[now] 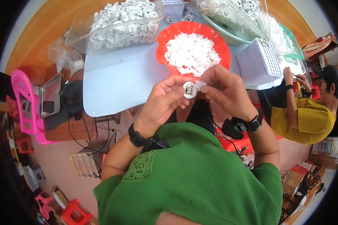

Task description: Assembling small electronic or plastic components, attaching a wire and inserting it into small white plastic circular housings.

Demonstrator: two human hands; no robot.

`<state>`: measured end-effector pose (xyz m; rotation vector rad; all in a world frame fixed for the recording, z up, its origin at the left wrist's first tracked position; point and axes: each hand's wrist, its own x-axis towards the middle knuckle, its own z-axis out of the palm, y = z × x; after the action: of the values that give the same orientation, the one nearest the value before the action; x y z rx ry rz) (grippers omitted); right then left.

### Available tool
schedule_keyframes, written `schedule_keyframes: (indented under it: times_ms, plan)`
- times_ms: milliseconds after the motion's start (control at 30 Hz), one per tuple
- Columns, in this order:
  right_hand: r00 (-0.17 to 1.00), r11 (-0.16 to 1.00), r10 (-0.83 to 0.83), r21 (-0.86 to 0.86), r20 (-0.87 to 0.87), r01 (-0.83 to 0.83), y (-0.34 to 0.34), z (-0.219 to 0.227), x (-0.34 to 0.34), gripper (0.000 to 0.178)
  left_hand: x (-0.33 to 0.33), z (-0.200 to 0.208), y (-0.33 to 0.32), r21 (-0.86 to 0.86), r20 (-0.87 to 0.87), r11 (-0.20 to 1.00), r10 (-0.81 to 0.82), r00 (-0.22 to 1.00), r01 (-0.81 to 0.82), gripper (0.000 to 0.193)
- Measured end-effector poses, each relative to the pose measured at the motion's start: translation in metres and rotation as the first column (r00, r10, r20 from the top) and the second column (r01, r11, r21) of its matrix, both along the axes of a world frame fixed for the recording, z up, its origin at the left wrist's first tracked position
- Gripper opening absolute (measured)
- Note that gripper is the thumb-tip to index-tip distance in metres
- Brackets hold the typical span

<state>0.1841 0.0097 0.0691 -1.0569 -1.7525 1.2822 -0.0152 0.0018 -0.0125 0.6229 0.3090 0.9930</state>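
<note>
In front of my chest, above the table's near edge, my left hand (168,96) pinches a small round white plastic part (189,90) with metal pieces set in its middle. My right hand (226,90) grips a small flat white plastic piece (201,84) between thumb and fingers, right against the round part's edge. Whether the two are joined, I cannot tell. Just beyond my hands stands a red scalloped bowl (162,41) heaped with small white plastic pieces (191,52).
A clear bin (77,39) of round white parts stands at the far left of the pale blue table (112,82). Stacked white trays (257,62) and a pale green basin (229,35) are on the right. A co-worker in a yellow shirt (304,120) sits at the right.
</note>
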Motion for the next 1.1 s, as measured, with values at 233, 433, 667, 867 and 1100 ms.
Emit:
schedule_keyframes:
  times_ms: [233, 433, 667, 867, 1100]
  plan:
    - [0.951, 0.877, 0.170, 0.401, 0.257, -0.265, 0.006, 0.006, -0.007, 0.021, 0.000, -0.001, -0.004, 0.021, -0.006, 0.999, 0.035, 0.999, -0.035, 0.026]
    - [0.947, 0.871, 0.123, 0.425, 0.297, -0.246, 0.002, 0.001, -0.013, 0.022, 0.001, -0.003, -0.005, 0.034, -0.088, 0.994, 0.102, 0.991, -0.099, 0.027]
    - [0.929, 0.885, 0.146, 0.374, 0.339, -0.276, 0.002, 0.000, -0.008, 0.031, 0.000, -0.005, -0.005, 0.056, -0.081, 0.994, 0.097, 0.992, -0.092, 0.026]
    - [0.934, 0.883, 0.130, 0.389, 0.333, -0.262, 0.002, -0.002, -0.008, 0.033, 0.003, 0.000, -0.006, 0.039, -0.130, 0.993, 0.116, 0.985, -0.112, 0.028]
    - [0.930, 0.885, 0.147, 0.375, 0.338, -0.276, 0.002, -0.003, -0.008, 0.028, 0.004, 0.000, -0.004, 0.041, -0.135, 0.995, 0.101, 0.986, -0.096, 0.027]
